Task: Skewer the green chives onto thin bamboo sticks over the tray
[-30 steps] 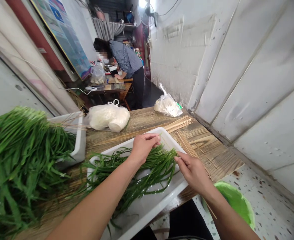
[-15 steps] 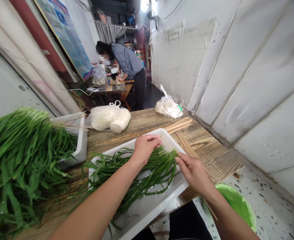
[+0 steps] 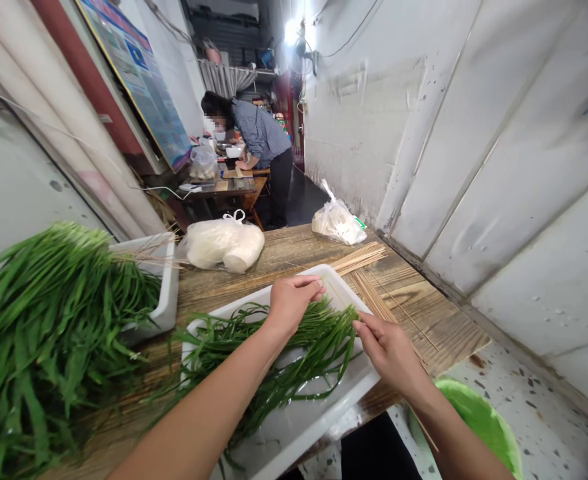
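Observation:
A white tray [image 3: 319, 417] lies on the wooden table [image 3: 419, 313] in front of me, holding a bundle of green chives [image 3: 294, 350]. My left hand [image 3: 291, 301] is closed over the chive bundle near its cut ends, fingers curled down on it. At the cut ends, my right hand [image 3: 389, 350] has its fingers pinched together, touching the chives; a thin bamboo skewer appears to run under it, though I cannot make it out clearly.
A big heap of chives [image 3: 49, 333] fills a white tub [image 3: 167, 287] at the left. Loose bamboo skewers [image 3: 361, 257] lie beyond the tray. Two white plastic bags [image 3: 224, 243] [image 3: 338, 222] sit farther back. A green bucket [image 3: 479, 420] stands below right. A person [image 3: 259, 143] works at a far table.
My view has tilted slightly, so everything sits a little lower in frame. Both hands stay on the chive bundle in nearly the same pose.

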Tool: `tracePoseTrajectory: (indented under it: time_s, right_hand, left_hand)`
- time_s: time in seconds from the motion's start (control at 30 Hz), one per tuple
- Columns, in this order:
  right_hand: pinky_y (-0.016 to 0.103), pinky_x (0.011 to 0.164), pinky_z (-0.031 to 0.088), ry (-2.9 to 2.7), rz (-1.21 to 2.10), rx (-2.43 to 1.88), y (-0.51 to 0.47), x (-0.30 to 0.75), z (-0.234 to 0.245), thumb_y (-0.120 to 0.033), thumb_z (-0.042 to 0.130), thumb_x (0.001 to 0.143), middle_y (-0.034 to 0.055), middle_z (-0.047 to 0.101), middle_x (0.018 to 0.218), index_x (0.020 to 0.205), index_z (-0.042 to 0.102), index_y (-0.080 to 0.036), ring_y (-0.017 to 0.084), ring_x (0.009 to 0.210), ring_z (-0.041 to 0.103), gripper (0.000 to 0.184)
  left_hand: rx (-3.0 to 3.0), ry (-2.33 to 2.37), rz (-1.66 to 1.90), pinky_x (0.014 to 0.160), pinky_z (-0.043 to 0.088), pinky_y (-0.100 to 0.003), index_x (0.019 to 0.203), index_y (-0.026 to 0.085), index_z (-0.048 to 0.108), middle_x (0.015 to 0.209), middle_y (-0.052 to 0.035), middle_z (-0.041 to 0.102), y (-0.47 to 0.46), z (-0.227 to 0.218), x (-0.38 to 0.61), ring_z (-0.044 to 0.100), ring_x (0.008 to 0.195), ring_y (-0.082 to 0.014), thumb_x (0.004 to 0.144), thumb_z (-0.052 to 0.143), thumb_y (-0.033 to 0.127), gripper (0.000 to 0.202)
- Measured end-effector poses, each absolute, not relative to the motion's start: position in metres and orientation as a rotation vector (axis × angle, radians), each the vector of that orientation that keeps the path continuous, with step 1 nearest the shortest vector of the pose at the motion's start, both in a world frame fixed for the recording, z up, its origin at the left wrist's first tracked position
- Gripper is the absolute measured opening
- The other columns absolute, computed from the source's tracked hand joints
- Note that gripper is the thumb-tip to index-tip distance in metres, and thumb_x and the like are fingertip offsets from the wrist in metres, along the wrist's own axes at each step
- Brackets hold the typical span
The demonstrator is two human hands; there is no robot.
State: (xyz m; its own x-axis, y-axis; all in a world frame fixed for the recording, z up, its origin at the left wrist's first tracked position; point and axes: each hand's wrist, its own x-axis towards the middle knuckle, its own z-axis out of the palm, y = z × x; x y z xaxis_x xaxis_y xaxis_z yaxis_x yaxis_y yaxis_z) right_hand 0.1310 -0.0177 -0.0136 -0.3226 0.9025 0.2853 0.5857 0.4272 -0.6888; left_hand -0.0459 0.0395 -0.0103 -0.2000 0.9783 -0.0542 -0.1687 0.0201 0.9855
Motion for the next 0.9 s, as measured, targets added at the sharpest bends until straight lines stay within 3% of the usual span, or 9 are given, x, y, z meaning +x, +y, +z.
tracePoseTrajectory:
  time_s: [0.33,0.9]
  right_hand:
    - [0.022,0.055,0.038,-2.009,0.646,-1.199,-0.0177,0.1302,-0.0133,-0.026,0.039,0.09,0.0,0.058,0.063,0.088,0.061,-0.017,0.015,0.057,0.052,0.024]
    - [0.023,0.052,0.035,-2.009,0.682,-1.207,-0.0172,0.1295,-0.0107,-0.028,0.038,0.09,-0.0014,0.05,0.059,0.079,0.057,-0.018,0.015,0.054,0.047,0.024]
  left_hand:
    - [0.939,1.252,1.358,0.063,0.051,-0.026,0.07,0.012,0.07,0.061,-0.0044,0.069,0.0361,-0.0064,-0.0408,0.063,0.06,-0.0147,0.056,0.07,0.022,0.017]
    - [0.927,1.266,1.386,0.058,0.05,-0.024,0.067,0.012,0.07,0.058,-0.0031,0.068,0.0357,-0.0037,-0.0406,0.061,0.053,-0.0124,0.056,0.069,0.019,0.013]
